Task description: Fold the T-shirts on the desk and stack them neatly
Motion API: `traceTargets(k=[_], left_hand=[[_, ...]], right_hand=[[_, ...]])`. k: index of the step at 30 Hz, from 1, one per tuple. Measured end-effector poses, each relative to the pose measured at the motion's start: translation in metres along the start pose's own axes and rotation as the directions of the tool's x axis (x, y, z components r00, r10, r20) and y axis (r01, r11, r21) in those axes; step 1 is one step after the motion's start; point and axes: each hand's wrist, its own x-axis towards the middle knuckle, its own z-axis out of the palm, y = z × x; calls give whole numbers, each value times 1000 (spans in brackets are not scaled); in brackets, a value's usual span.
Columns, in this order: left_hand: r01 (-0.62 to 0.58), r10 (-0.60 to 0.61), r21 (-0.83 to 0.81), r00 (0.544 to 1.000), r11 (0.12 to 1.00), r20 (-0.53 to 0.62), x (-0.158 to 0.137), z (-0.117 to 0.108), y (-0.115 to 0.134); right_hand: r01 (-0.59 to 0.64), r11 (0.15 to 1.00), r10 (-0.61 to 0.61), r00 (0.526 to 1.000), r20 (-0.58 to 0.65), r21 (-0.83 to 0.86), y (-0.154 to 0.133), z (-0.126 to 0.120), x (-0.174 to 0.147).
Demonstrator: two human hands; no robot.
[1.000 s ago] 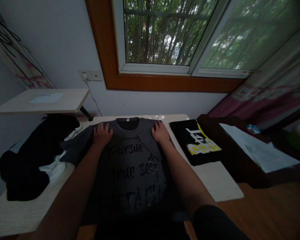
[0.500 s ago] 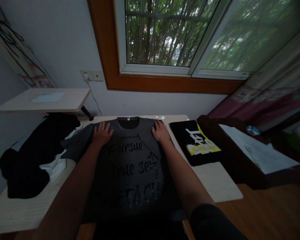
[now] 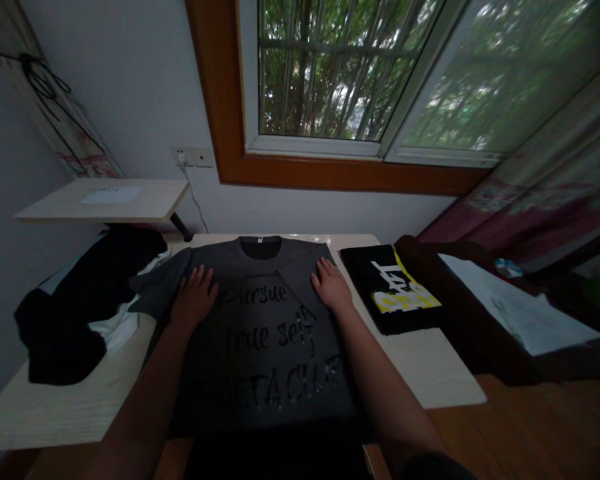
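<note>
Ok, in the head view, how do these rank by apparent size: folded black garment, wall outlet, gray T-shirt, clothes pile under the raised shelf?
Largest to smallest, as they look:
1. gray T-shirt, spread out
2. clothes pile
3. folded black garment
4. wall outlet

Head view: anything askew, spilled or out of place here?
The gray shirt looks lopsided: its sleeve at picture left sticks out, while the other seems folded inward across the front. The heaped black and white clothes look untidy; nothing appears spilled.
</note>
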Motion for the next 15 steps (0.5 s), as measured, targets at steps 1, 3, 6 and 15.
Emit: traceTargets(k=[1,3,6,15], left_hand=[[-11,11,-4,1000,1000,-8,-4,0,-2],[-23,23,-13,999,1000,-23,-10,1,-4],[-26,24,-26,998,999,-50,-12,1,-4],[13,-17,-86,999,996,-40,-8,1,-4]], right_hand=[[8,1000,-8,1000,-5,11,1,-1,-5],[21,999,-21,1000,-19,29,1,-4,-12],[28,999,-26,999,-39,45,1,-6,-16],[33,997,-30,998,-47,63,-2,-10,-15]])
